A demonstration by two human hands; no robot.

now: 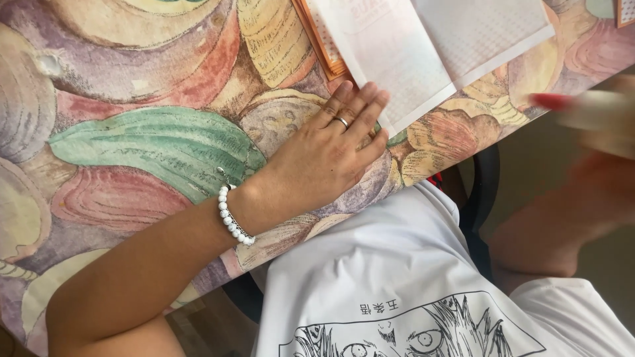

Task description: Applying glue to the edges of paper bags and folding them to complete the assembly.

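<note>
Left hand (327, 155) flat on bench (132, 145), palm down, fingers (357, 109) released and stretched, tips touching lower edge of open white booklet (430, 46). Ring on one finger; white bead bracelet (233, 217) at wrist. Booklet lies at bench's far edge, orange-edged pad (323, 39) just beside it, partly under. Right hand (595, 119) blurred, raised off bench at right, holding red-tipped pen (562, 104); grasp looks closed, detail unclear. Bench cover painted with green leaf and shell shapes.

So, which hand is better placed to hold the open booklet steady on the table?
Left. The left hand lies flat on the table, its fingertips at the edge of the booklet. The right hand is blurred, off the table's edge, holding a red-tipped stick.
</note>
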